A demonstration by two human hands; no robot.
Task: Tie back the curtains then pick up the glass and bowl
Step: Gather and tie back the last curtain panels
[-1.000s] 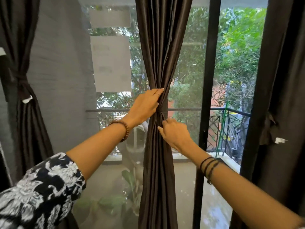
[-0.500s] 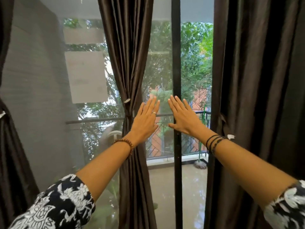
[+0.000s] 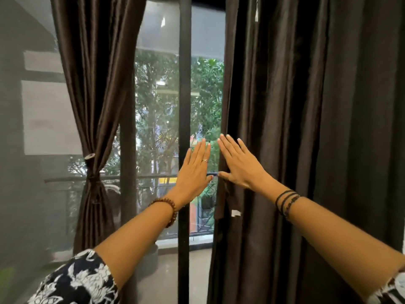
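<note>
both flat hands (image 3: 194,172) (image 3: 240,164) reach the loose curtain's (image 3: 285,150) edge, no grip.

Black-and-white floral sleeves (image 3: 76,281), brown wooden bead bracelet (image 3: 171,208) and thin ring (image 3: 204,160) on the left; black cord bracelets (image 3: 287,200) right

No legible text, label, brand, number or sign observed; the small white tag (image 3: 236,213) on the hanging curtain (image 3: 306,128) at 5 o'clock of centre shows no readable marking.
</note>
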